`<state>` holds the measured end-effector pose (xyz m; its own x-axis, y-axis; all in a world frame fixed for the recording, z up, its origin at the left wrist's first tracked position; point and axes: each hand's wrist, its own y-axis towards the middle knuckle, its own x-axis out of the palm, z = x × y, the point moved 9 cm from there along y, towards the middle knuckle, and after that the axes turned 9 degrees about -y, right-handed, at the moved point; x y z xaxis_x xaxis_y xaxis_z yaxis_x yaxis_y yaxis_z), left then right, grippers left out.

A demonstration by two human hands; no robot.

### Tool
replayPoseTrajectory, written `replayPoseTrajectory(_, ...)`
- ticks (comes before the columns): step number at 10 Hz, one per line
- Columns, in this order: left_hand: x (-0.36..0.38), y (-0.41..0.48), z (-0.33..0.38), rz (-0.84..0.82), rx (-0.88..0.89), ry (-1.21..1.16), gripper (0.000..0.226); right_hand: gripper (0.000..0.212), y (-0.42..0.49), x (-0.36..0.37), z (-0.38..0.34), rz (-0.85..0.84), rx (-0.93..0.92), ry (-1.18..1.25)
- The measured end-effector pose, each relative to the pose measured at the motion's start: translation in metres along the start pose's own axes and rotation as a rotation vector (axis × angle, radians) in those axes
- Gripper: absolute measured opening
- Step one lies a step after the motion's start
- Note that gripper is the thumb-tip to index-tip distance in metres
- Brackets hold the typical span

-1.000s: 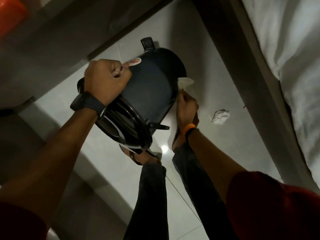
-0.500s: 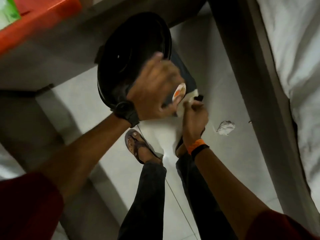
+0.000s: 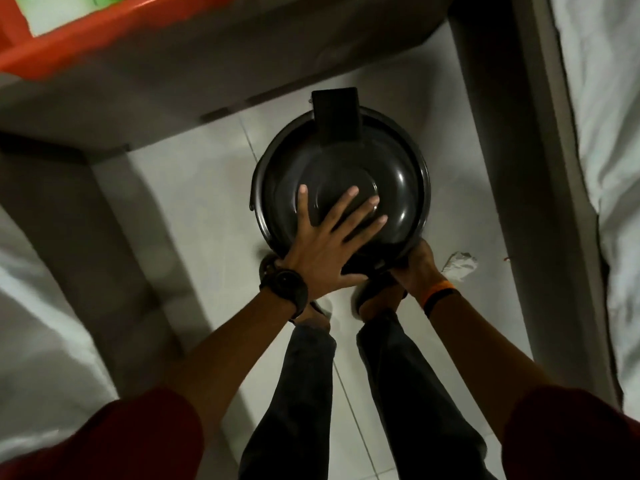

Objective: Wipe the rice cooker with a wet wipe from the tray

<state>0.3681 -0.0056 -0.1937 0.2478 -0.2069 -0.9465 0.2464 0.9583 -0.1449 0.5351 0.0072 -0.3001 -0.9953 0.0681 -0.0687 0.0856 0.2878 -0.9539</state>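
The black rice cooker (image 3: 398,168) is held above the floor with its round ringed face turned up toward me and a black block (image 3: 335,114) at its far rim. My left hand (image 3: 325,244) lies flat on that face, fingers spread. My right hand (image 3: 415,265) is tucked under the cooker's near right edge, its fingers hidden beneath the body. No wipe shows in that hand. The orange tray (image 3: 86,39) sits at the top left on a grey table and holds a white and green wipe pack (image 3: 52,12).
A crumpled white wipe (image 3: 459,263) lies on the tiled floor just right of my right wrist. The grey table's (image 3: 207,64) leg stands at left. A bed with a white sheet (image 3: 606,150) runs along the right. My legs and sandalled feet are below the cooker.
The cooker has been turned from lying sideways to face up. My left hand has gone from gripping its side to lying flat on top. The wipe in my right hand has gone out of sight.
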Motion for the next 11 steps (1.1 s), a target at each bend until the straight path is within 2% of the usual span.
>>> replayPoseTrajectory(1,0.003,0.003,-0.010,0.034,-0.099,0.013,0.105,0.024,0.009,0.007,-0.002,0.021,-0.003,-0.061)
replayPoseTrajectory(2,-0.001,0.009,-0.010,0.018,-0.180,0.006,0.105,0.018,-0.002,-0.008,-0.026,0.179,-0.162,-0.340)
replayPoseTrajectory(3,-0.008,0.009,-0.005,-0.035,-0.214,-0.033,0.101,0.016,-0.026,-0.031,-0.037,0.281,-0.240,-0.505)
replayPoseTrajectory(4,-0.047,0.006,-0.025,0.007,-0.325,-0.147,0.085,0.027,-0.069,-0.053,-0.041,0.264,-0.335,-0.759)
replayPoseTrajectory(5,-0.100,0.002,-0.054,0.161,-0.387,-0.197,0.073,0.023,-0.097,-0.066,-0.037,0.220,-0.373,-0.874)
replayPoseTrajectory(6,-0.186,0.000,-0.096,0.352,-0.410,-0.230,0.063,0.026,-0.144,-0.059,-0.042,0.129,-0.381,-0.887)
replayPoseTrajectory(7,-0.239,0.003,-0.123,0.456,-0.430,-0.274,0.059,0.024,-0.172,-0.024,-0.056,0.047,-0.466,-0.931)
replayPoseTrajectory(8,-0.289,0.004,-0.165,0.498,-0.556,-0.277,0.058,0.012,-0.190,0.050,-0.083,0.014,-0.755,-1.155)
replayPoseTrajectory(9,-0.292,0.009,-0.183,0.393,-0.609,-0.268,0.066,0.009,-0.170,0.107,-0.092,-0.040,-0.865,-1.248)
replayPoseTrajectory(10,-0.277,0.014,-0.186,0.302,-0.602,-0.217,0.070,0.019,-0.108,0.175,-0.097,-0.089,-0.817,-1.613)
replayPoseTrajectory(11,-0.264,0.014,-0.179,0.275,-0.608,-0.220,0.072,0.028,-0.081,0.182,-0.098,-0.047,-0.786,-1.831)
